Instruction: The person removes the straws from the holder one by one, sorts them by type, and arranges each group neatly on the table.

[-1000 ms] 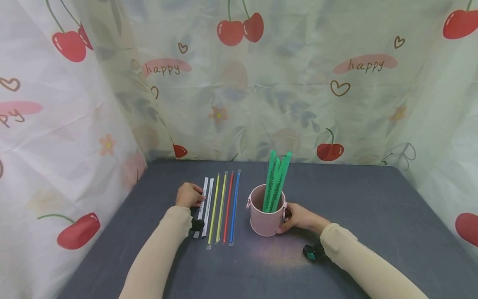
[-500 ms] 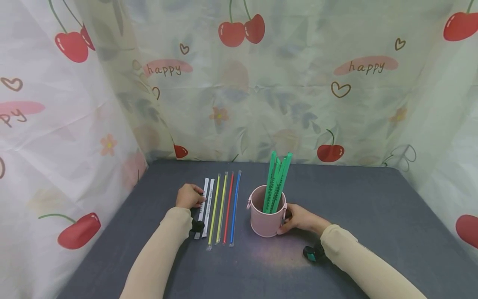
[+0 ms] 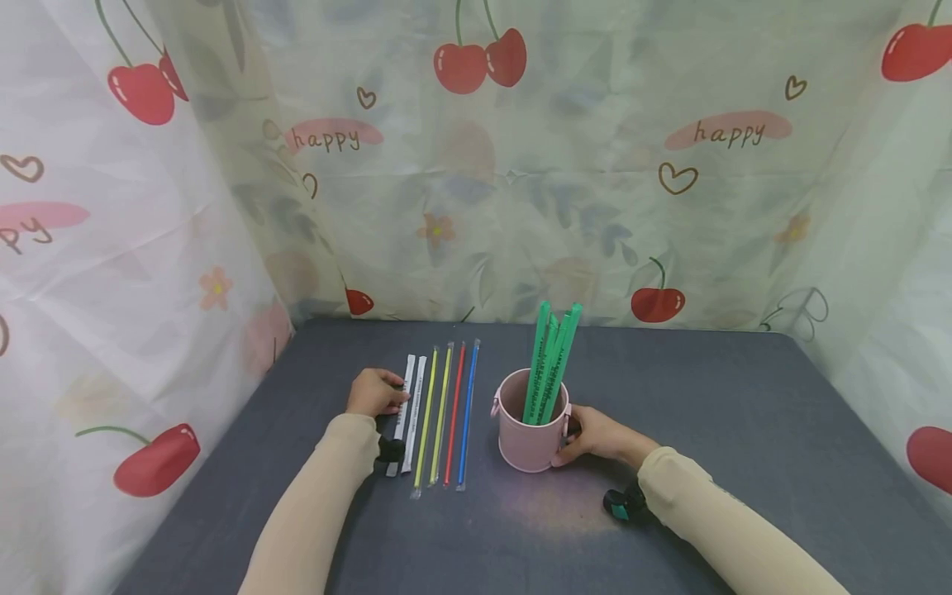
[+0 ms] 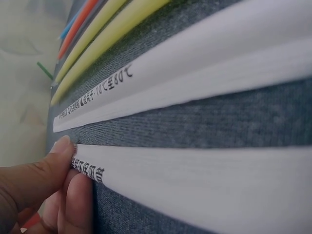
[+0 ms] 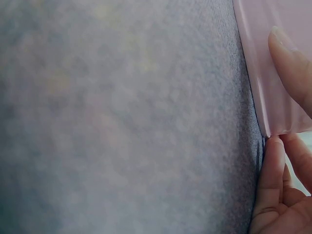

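Observation:
My left hand (image 3: pixel 378 392) pinches the outermost of two white paper-wrapped straws (image 3: pixel 402 416); in the left wrist view its thumb lies over the printed end, with fingers beneath. The second white straw (image 4: pixel 161 80) lies alongside, apart from the hand. To their right are two yellow straws (image 3: pixel 426 417), a red straw (image 3: pixel 454 413) and a blue straw (image 3: pixel 468 413), in clear wrappers. A pink bucket (image 3: pixel 530 446) stands upright with several green-wrapped straws (image 3: pixel 552 364) leaning in it. My right hand (image 3: pixel 604 432) holds its lower right side, thumb in front and fingers round the side.
Everything sits on a dark grey tabletop (image 3: pixel 714 397). A cherry-print curtain (image 3: pixel 565 165) hangs along its back and sides. Each wrist carries a black camera, the right wrist camera (image 3: pixel 623 502) close to the tabletop.
Almost nothing differs: my left wrist has shifted very slightly left while the fingers stay at the white straw. The right hand and the bucket have not moved.

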Demonstrator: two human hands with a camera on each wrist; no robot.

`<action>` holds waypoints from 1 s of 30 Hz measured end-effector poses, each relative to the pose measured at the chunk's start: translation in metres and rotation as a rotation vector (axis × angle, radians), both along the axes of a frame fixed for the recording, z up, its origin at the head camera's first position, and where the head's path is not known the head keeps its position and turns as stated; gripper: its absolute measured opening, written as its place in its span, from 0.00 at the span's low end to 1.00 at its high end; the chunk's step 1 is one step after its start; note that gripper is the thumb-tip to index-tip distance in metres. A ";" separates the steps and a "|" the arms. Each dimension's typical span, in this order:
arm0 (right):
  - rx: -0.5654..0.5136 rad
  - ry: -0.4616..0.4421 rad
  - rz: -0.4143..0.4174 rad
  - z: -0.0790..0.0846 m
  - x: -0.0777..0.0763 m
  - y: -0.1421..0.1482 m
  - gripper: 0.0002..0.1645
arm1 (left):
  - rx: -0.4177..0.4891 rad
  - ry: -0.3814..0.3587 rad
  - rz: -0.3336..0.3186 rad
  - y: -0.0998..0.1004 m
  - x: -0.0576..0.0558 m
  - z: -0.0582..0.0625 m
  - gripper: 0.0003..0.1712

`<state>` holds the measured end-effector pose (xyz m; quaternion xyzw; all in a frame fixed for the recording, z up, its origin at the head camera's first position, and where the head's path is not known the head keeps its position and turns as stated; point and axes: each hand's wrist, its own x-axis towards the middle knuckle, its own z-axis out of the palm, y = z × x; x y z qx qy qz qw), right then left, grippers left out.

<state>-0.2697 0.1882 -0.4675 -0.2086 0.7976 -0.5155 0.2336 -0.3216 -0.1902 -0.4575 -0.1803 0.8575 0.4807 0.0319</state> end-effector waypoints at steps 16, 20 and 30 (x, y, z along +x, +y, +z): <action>-0.005 -0.013 0.006 0.000 -0.002 0.000 0.42 | 0.078 -0.061 0.038 -0.004 0.000 0.002 0.19; -0.009 -0.015 0.011 0.000 -0.002 0.000 0.42 | 0.093 -0.056 0.038 -0.005 0.000 0.001 0.19; 0.009 -0.012 -0.004 0.000 -0.001 0.000 0.43 | 0.157 -0.048 0.020 -0.007 0.000 0.001 0.14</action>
